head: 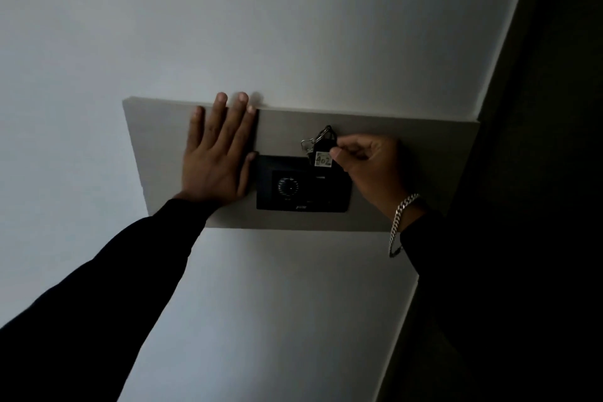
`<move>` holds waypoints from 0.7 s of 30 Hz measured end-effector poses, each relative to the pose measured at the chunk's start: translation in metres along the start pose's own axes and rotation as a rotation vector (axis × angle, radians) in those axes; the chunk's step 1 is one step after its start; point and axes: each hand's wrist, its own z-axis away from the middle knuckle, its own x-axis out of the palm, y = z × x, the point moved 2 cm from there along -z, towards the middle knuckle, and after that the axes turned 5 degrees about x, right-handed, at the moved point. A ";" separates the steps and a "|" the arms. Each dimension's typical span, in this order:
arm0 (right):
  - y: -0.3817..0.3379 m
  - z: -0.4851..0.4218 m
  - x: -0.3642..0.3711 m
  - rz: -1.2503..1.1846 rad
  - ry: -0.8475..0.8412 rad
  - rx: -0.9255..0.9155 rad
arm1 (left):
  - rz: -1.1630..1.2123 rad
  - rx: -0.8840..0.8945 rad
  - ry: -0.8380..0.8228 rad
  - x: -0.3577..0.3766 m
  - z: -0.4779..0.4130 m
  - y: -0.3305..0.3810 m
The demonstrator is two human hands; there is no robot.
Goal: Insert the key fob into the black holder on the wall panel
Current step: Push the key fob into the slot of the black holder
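A black key fob (323, 157) with a white label reading 402 and a metal ring (314, 140) is pinched in my right hand (368, 166). Its lower end sits at the top right edge of the black holder (303, 183), a dark rectangular unit with a round dial, mounted on the grey wall panel (375, 143). Whether the fob is in a slot I cannot tell. My left hand (218, 158) lies flat on the panel, fingers spread, just left of the holder, its thumb touching the holder's top left corner.
The grey panel is fixed to a white wall (261, 26). A dark edge, perhaps a door frame (538, 140), runs down the right side. A silver chain bracelet (399, 222) hangs on my right wrist. The light is dim.
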 end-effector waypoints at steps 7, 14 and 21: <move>-0.022 -0.001 -0.008 0.233 -0.102 -0.205 | -0.017 0.008 0.030 0.005 0.002 0.000; -0.055 -0.005 0.000 0.611 -0.260 -0.476 | -0.032 0.000 0.043 0.009 0.005 -0.001; -0.060 -0.010 -0.001 0.533 -0.074 -0.504 | -0.017 -0.004 0.050 0.010 0.005 -0.001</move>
